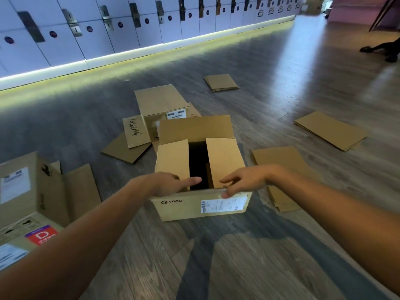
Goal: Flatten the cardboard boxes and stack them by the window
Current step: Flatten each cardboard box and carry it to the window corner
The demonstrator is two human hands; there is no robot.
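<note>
Reaching forward, both hands meet at the near top edge of the open PICO box [201, 205], which stands upright on the wood floor [238, 256] at mid-frame. Left hand [171, 184] lies on the box's left top flap [173, 159], fingers loosely spread, index finger pointing across the dark opening; no closed grip seen. Right hand [242, 180] sits at the near edge of the right top flap [223, 161] — thumb pressed on the near wall's rim by the white shipping label [223, 205], other fingers extended over the flap; whether it pinches the card cannot be told. Far flap [194, 128] stands up.

Behind it, touching or just beside: a second upright box [162, 105] with barcode label, flattened pieces [127, 148] under and left of it. Flat cardboard sheets on the floor — one stack just right of the PICO box [283, 161], one farther right [331, 131], a small stack farther back [220, 82]. Labelled boxes [26, 202] at the left edge of the floor. White lockers [129, 24] line the far wall. No window visible
</note>
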